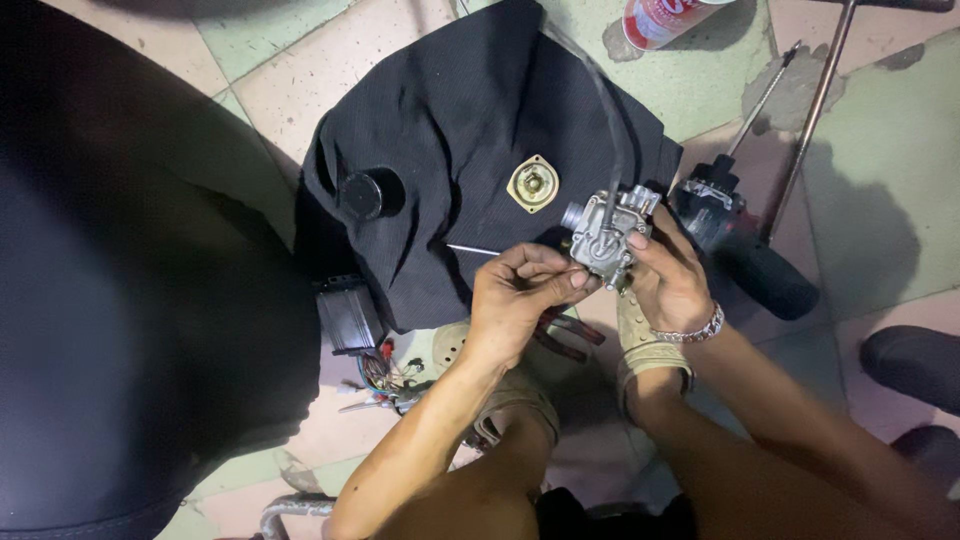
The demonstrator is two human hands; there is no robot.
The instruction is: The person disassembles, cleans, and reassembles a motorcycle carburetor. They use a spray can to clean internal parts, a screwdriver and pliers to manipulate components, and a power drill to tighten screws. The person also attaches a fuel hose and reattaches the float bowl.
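My right hand [668, 282] grips a small grey metal carburetor [610, 232] from the right side; a black hose runs up from it. My left hand [520, 295] holds a thin metal pin or needle tool [473, 249] against the carburetor's lower left, its free end pointing left over a black cloth [470, 120]. On the cloth lie a round brass-coloured cover plate [532, 184] and a black cylindrical cap [370, 193]. A metal bracelet sits on my right wrist.
A large dark vehicle body [130, 300] fills the left. A black box with coloured wires [352, 318] lies below the cloth. A power driver with a long bit [735, 235], a long metal rod [815, 110], a spray can [660, 20] and red-handled pliers [565, 335] lie on the tiled floor. Dark shoes [915, 365] are at right.
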